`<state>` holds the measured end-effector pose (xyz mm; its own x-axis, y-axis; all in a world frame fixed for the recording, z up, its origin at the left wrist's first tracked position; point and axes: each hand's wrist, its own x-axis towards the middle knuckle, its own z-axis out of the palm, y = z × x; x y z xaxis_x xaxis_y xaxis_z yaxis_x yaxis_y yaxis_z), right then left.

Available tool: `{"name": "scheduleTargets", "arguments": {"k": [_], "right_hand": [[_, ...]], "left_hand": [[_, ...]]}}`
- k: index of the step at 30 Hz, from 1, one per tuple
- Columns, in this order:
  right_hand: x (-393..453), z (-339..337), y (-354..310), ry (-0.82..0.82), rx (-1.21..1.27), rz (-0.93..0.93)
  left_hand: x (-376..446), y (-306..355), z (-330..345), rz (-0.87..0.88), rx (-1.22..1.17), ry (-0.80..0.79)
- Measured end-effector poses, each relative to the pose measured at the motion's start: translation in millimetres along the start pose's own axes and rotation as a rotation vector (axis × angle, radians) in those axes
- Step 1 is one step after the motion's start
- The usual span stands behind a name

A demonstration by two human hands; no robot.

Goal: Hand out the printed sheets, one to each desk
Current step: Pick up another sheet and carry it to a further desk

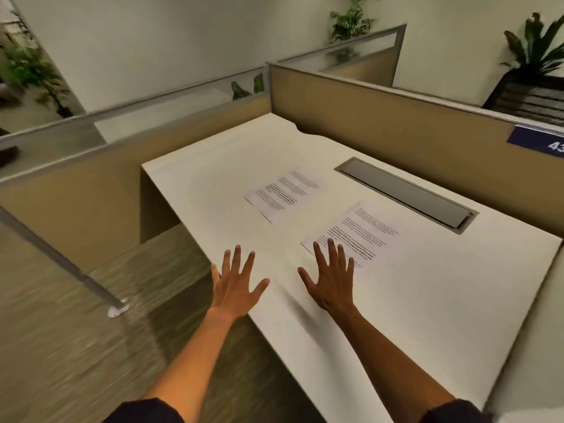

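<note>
Two printed sheets lie flat on a white desk (412,300). The far sheet (285,193) sits near the desk's middle. The near sheet (357,232) lies to its right and closer to me. My right hand (331,279) is spread flat with fingers apart, its fingertips over the near sheet's lower left corner. My left hand (235,282) is also spread open, at the desk's left edge, apart from both sheets. Neither hand holds anything.
A grey cable-tray lid (406,193) is set into the desk behind the sheets. Tan cubicle partitions (396,123) wall the desk at the back and left. Carpet floor (76,346) lies to my left. Potted plants (537,47) stand beyond the partitions.
</note>
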<state>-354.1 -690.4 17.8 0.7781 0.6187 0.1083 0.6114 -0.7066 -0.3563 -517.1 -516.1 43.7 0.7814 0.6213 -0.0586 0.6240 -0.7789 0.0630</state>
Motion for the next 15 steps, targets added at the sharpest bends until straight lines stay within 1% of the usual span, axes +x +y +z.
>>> {"name": "scheduleTargets", "arguments": {"k": [10, 15], "right_hand": [[121.3, 46.7, -27.8, 0.023, 0.028, 0.157], [182.2, 78.6, -55.2, 0.038, -0.011, 0.314]], "left_hand": [[179.3, -38.2, -1.5, 0.14, -0.043, -0.026], [282.7, -62.6, -1.6, 0.258, -0.09, -0.084]]}}
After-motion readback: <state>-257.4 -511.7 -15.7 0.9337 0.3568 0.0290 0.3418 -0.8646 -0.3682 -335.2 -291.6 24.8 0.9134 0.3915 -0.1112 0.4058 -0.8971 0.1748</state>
